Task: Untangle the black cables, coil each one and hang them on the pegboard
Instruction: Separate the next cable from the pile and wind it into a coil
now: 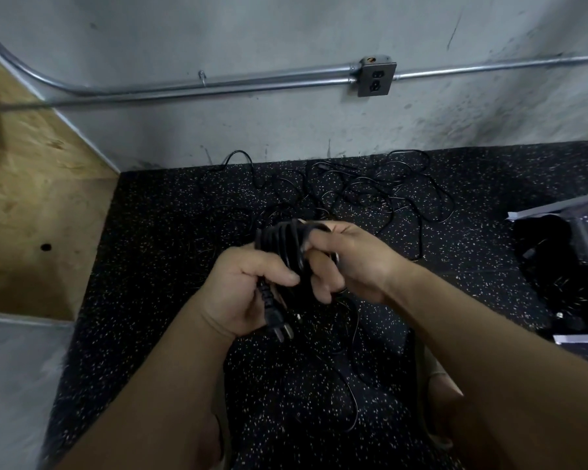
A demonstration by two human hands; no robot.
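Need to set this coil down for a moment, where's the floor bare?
Bare floor lies left, between the plywood panel and your left hand holding the coil. Crowded: tangled cables ahead by the wall, a loose cable under your arms, a dark pile right.

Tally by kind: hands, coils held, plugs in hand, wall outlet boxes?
hands: 2, left hand, right hand
coiled cable, held: 1
plug in left hand: 1
wall outlet box: 1
total: 5
floor tangle: uncountable

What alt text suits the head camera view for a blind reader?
The left hand and right hand grip a coiled black cable, the left also holding a plug. More black cables lie tangled on the speckled floor beyond.
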